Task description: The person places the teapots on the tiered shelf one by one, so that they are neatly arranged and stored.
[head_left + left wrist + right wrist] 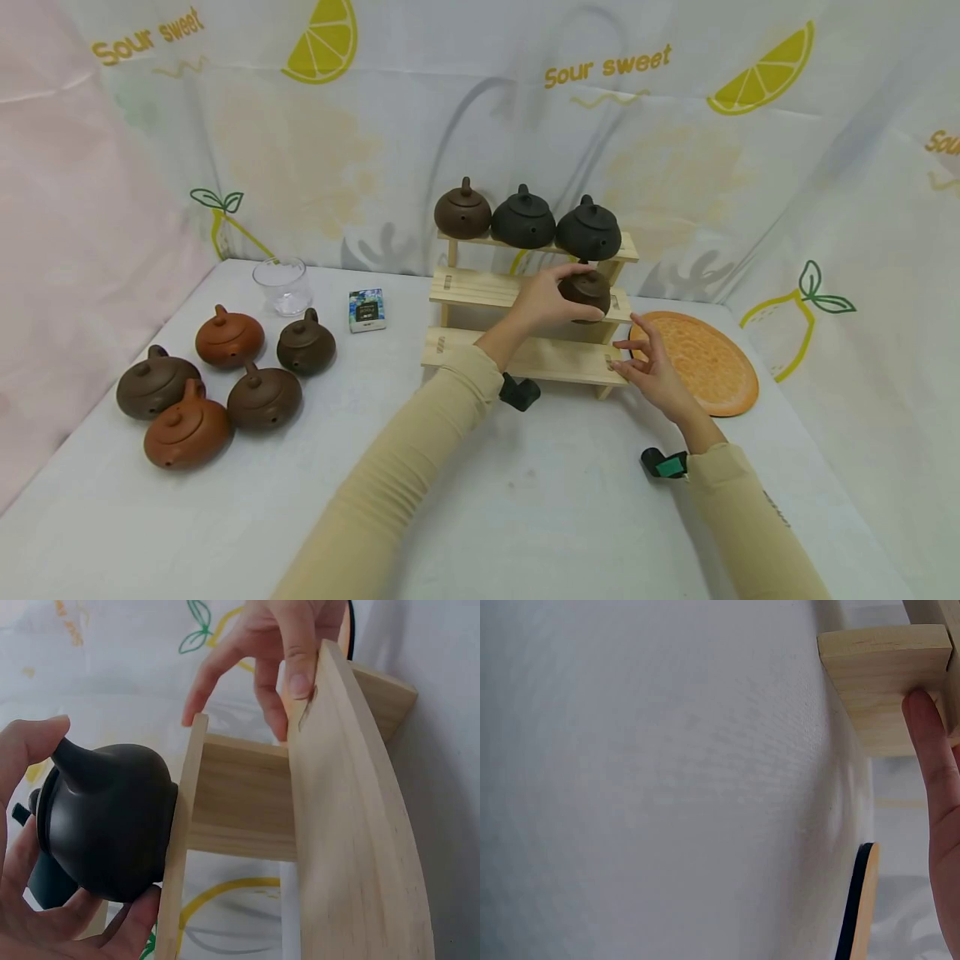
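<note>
My left hand [542, 300] grips a dark brown teapot [589, 292] at the right end of a wooden three-step stand's middle shelf [480, 286]. In the left wrist view the base of this teapot [112, 817] is against the board, with thumb and fingers around its body. My right hand [663, 382] holds the right end of the bottom shelf [540, 358], one fingertip on top of the board in the left wrist view. From the right wrist, a finger [930, 750] presses beside the stand's leg [885, 682]. On the top shelf sit a brown teapot [462, 210] and two black teapots [522, 220].
Several teapots stand at left, among them a reddish one [229, 338] and a brown one [264, 400]. Behind them are a clear glass [285, 287] and a small patterned box [367, 310]. An orange round mat [708, 362] lies right of the stand.
</note>
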Motion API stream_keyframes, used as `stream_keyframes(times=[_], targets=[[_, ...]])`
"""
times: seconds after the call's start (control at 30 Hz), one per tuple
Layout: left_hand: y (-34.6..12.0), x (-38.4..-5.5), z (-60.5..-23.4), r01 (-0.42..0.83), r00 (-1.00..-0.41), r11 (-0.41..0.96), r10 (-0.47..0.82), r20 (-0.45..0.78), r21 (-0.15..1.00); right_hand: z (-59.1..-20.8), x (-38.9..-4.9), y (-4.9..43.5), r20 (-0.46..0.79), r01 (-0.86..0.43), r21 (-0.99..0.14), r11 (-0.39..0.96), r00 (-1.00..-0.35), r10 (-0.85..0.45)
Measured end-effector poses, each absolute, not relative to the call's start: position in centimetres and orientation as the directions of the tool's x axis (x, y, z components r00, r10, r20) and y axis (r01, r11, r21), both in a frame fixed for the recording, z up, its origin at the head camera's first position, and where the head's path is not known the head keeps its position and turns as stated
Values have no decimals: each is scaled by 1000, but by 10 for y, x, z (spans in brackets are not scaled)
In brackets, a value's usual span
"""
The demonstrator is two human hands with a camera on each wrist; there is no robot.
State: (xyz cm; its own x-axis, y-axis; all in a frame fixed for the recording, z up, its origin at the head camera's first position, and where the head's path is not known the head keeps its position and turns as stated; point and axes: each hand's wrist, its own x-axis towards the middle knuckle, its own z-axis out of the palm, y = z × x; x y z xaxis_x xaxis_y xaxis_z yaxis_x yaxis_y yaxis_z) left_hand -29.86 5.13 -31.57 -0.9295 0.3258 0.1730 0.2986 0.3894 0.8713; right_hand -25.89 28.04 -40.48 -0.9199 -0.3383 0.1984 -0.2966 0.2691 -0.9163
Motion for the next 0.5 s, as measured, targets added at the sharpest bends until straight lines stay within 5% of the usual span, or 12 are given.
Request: stream_keyframes(times=[0.5], targets=[[65, -292, -326, 371, -925, 397, 243, 293, 840, -404, -259, 281, 202, -301, -915, 269, -918, -341]])
